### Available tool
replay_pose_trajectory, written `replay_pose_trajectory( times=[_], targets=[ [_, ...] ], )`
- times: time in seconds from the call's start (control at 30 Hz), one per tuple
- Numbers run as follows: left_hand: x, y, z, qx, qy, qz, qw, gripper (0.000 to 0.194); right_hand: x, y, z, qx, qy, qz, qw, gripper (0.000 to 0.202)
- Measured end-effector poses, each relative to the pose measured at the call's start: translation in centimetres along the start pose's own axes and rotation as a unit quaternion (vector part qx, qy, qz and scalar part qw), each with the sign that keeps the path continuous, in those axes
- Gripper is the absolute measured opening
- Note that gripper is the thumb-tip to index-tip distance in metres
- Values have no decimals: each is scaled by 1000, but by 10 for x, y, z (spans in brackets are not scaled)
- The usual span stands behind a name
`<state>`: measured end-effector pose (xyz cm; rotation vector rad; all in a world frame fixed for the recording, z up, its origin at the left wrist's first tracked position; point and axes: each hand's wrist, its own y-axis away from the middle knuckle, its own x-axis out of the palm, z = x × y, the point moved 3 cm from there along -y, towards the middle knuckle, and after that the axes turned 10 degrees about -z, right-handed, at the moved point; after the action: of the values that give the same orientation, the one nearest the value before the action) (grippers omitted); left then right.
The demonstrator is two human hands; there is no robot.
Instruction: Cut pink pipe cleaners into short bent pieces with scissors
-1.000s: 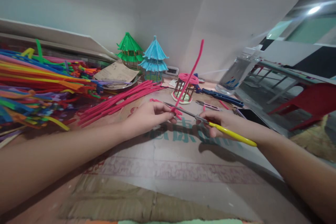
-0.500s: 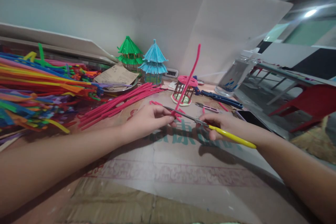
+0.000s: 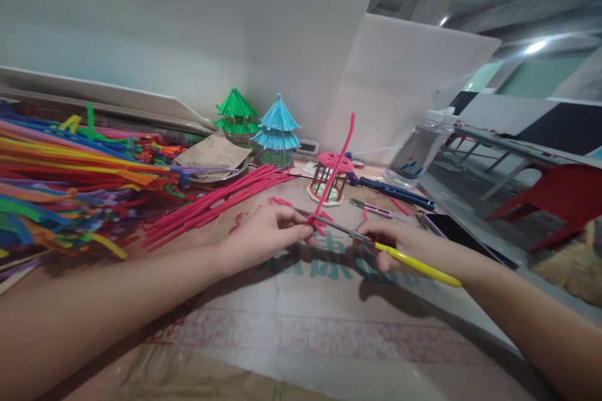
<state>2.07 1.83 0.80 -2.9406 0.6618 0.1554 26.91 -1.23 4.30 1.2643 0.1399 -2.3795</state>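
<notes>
L hand pinching pink fuzzy stem, R hand gripping scissors at its low end.
L hand: thumb & fingertips closed on base of pink stem, rest sticking up past them w/ slight bend at top; R hand: fingers closed round yellow-handled scissors, thin metal blades crossing stem just by L fingertips, can't tell if blades shut on it. Vs 1 s ago: whole scene sits lower in view; hands, stem & scissors approx. same arrangement. Beyond: straight pink stems in loose pile, fuzzy; round open frame, brown posts, fluffy pink ring on top. Farther back: blue & green 2-tier pavilions, ridged conical roofs; clear bottle to R.
</notes>
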Motion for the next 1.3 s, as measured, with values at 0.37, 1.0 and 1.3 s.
replay_pose_trajectory(
  times=[0.37,1.0,1.3],
  targets=[
    [3,1,-6,-27,17,-10,999,15,-3,3,1,-54,8,13,998,45],
    [2,3,-9,10,-26,-9,1000,21,-4,0,-2,-63,9,12,998,46],
    [1,1,-5,12,-5,-18,1000,19,-1,-2,-8,-69,-15,7,997,43]
  ],
)
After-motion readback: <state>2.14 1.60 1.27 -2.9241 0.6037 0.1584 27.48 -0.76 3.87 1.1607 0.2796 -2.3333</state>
